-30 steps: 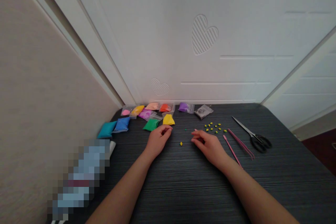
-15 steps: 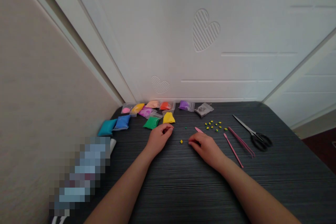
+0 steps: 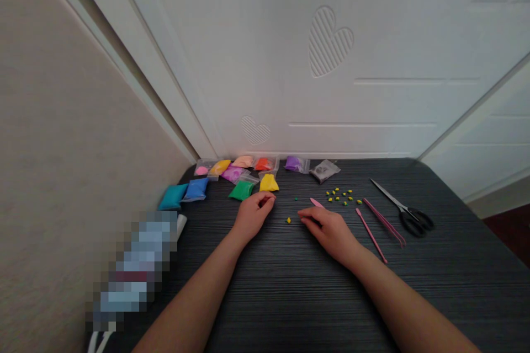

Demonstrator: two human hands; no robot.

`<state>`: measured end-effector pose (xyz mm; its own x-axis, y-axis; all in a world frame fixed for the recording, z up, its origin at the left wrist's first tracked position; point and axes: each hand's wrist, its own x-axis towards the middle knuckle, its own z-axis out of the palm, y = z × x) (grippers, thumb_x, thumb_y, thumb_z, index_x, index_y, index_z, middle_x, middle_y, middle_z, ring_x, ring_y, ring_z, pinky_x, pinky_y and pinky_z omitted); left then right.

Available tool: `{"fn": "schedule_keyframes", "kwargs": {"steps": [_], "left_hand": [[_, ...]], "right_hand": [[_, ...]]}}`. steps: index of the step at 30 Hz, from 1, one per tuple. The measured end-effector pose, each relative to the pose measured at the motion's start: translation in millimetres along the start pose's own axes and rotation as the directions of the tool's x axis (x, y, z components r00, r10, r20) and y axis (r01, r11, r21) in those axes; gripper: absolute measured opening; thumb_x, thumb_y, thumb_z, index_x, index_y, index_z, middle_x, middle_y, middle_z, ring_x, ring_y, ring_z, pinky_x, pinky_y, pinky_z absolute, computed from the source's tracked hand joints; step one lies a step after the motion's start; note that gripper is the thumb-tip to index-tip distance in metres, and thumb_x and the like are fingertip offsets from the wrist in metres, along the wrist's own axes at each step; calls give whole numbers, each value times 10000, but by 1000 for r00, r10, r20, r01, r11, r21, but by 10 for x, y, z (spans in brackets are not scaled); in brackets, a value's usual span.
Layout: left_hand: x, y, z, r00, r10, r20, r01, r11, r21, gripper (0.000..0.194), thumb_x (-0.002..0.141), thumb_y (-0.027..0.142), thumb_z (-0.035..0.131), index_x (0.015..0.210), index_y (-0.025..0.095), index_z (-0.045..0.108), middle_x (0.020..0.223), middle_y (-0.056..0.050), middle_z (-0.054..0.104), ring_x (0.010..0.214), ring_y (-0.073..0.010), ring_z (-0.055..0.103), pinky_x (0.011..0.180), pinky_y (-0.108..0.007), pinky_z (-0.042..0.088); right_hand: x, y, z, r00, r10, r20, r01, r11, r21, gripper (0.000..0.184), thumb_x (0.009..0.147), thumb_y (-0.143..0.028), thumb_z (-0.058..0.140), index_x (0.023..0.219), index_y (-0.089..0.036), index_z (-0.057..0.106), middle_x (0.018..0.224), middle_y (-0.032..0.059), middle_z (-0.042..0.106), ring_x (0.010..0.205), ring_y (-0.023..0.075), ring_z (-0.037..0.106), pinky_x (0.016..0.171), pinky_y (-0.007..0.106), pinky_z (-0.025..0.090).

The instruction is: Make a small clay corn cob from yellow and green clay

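My left hand [image 3: 255, 212] rests on the dark table with its fingers curled and the tips close together. Whether anything is in them I cannot make out. My right hand [image 3: 327, 228] is at the right, thumb and fingertips a little apart, with nothing visible between them. Between the hands lies a tiny yellow clay piece [image 3: 289, 220], nearest the right fingertips. Farther back is a tiny green clay bit [image 3: 296, 198]. A pink clay tool [image 3: 317, 203] lies partly hidden behind my right hand. Several small yellow-and-green clay pieces [image 3: 337, 198] are grouped at the back right.
Bags of coloured clay, including green [image 3: 242, 190], yellow [image 3: 269, 182], purple [image 3: 293, 164] and blue [image 3: 196, 190], line the back left. A pink stick tool [image 3: 371, 235], pink tweezers [image 3: 384, 222] and black-handled scissors [image 3: 408, 215] lie right. A blurred object [image 3: 143, 265] stands left.
The thumb and fingers of my right hand have parted slightly. My left hand keeps its curled pose. The whole view has shifted a little.
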<state>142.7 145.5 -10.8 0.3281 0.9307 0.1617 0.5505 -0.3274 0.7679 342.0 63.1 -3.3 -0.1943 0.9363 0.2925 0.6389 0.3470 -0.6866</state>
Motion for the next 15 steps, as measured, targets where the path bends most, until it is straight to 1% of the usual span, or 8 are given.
{"fn": "schedule_keyframes", "kwargs": {"steps": [5,9,12,15], "left_hand": [[1,-12,13,1000,-17,-12,17,1000,-20,263,784,370,432,835,185,612,781,-7,626,683,-138,540,631,-238,403],[2,-17,18,1000,-13,-15,12,1000,-25,258,781,370,435,820,186,612,767,-2,622,669,-135,537,619,-237,401],[1,-21,14,1000,-15,-17,15,999,-28,253,782,369,437,817,189,611,763,3,620,669,-132,537,621,-234,401],[2,-19,8,1000,-16,-13,15,999,-32,253,783,370,440,829,187,610,778,2,622,681,-131,540,630,-232,401]], "right_hand": [[0,-60,-57,1000,-8,-10,8,999,44,165,819,-239,488,908,-236,628,905,-12,672,841,119,606,798,282,474],[-5,-112,-87,999,21,-27,-20,999,30,113,798,-286,525,807,-222,618,802,-19,660,765,118,596,735,270,473],[-9,-128,-94,997,42,-59,-41,999,5,128,772,-322,558,730,-205,587,725,-22,628,698,116,572,686,263,466],[-6,-129,-96,997,26,-77,-27,999,-18,150,777,-335,547,716,-201,575,716,-21,616,694,115,562,718,272,459]]}}
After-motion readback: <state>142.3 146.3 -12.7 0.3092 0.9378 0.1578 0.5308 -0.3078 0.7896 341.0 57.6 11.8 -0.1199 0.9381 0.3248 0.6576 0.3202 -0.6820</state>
